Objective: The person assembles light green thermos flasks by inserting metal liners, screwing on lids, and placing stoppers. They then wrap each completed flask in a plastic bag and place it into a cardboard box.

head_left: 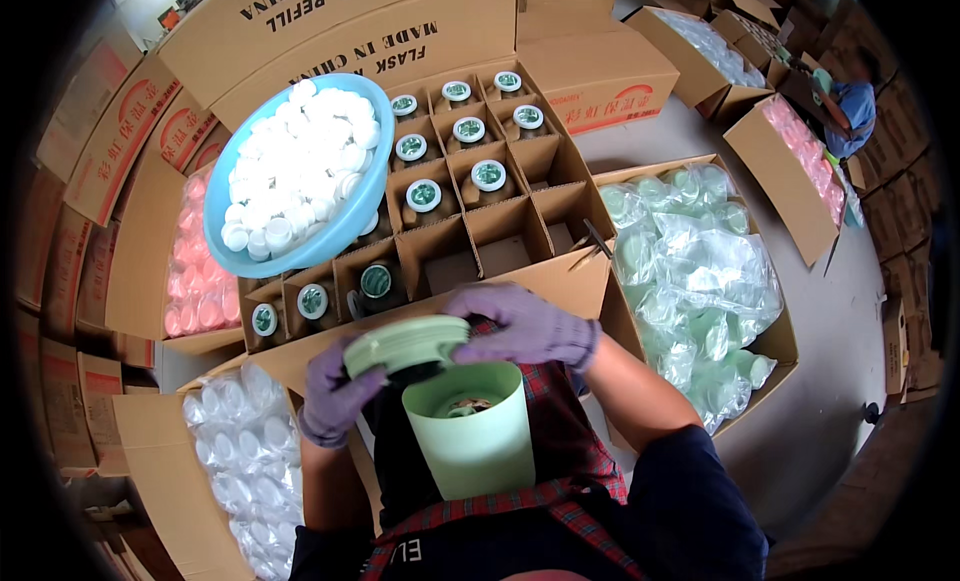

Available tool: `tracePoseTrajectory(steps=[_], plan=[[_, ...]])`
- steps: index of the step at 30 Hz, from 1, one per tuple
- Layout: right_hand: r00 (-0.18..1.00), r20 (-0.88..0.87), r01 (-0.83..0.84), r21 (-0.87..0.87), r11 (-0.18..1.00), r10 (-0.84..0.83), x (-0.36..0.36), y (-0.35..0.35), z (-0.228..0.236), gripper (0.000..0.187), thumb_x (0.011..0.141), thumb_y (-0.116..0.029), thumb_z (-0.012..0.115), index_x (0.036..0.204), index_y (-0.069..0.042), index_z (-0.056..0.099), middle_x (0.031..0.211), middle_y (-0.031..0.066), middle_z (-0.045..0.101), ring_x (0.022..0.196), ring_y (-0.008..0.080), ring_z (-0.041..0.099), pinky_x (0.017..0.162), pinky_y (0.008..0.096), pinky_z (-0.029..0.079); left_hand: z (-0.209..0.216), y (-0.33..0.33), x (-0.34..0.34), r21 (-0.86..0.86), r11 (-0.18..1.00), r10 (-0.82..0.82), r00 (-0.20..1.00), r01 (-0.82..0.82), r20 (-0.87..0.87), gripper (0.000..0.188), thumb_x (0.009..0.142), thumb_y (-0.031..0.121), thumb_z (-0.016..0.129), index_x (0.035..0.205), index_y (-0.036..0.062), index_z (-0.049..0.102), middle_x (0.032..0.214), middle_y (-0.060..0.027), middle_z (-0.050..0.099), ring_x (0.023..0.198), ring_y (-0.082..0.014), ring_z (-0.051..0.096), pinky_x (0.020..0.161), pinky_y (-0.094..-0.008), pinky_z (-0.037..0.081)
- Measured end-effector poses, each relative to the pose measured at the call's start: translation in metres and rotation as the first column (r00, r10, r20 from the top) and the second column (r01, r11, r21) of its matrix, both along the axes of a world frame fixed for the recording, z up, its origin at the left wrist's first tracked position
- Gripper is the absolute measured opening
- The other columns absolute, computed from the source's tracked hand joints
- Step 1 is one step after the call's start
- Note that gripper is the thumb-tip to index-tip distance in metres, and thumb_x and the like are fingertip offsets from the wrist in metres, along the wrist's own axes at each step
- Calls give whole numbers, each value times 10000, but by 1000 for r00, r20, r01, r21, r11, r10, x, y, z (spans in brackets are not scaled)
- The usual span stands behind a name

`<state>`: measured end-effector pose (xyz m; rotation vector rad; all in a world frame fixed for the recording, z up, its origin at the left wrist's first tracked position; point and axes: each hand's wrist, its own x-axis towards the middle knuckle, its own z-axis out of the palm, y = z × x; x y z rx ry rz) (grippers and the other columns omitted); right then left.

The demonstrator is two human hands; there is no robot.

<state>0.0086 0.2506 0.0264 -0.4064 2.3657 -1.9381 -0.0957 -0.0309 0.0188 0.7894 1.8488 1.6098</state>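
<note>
My left hand (335, 393) and my right hand (525, 324), both in purple gloves, grip a pale green round screw-on piece (408, 343) with a dark underside from its two sides. It is tilted and held just above a pale green flask casing (475, 446), which stands with its mouth up against my lap. Inside the casing, low down, sits a round fitting whose details I cannot make out. Beyond my hands, a partitioned carton (480, 243) holds several dark flask liners (375, 281) with white-rimmed green tops, and some of its compartments are bare.
A blue basin (222, 221) heaped with white caps rests on the carton's left side. Boxes of wrapped green parts (690, 281), clear parts (240, 451) and pink parts (200, 301) stand around me. A thin metal tool (590, 243) lies on the carton's edge. Another person (852, 106) works at far right.
</note>
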Motion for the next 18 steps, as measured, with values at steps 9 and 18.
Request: tracePoseTrajectory(steps=[9,18], plan=[[997,-81,-30,-538,842,-17,64,-18,-47,433,948,-243,671,1278,32,620,1327,203,597,1290,327,539,1096,412,408,-23,32,13,427,782,-395,891,453,-223,543,971,353,621,1272,-98,593,1253,-248,626,1199,-377,592,1060,-487,419],[957,-273,-221,-474,852,97,45,-8,-65,347,966,-272,632,1161,2,716,1174,214,670,1180,361,594,1069,482,409,-34,40,8,439,714,-391,831,546,-396,340,966,231,617,1168,-30,698,1186,-194,691,1225,-356,594,1151,-540,289]])
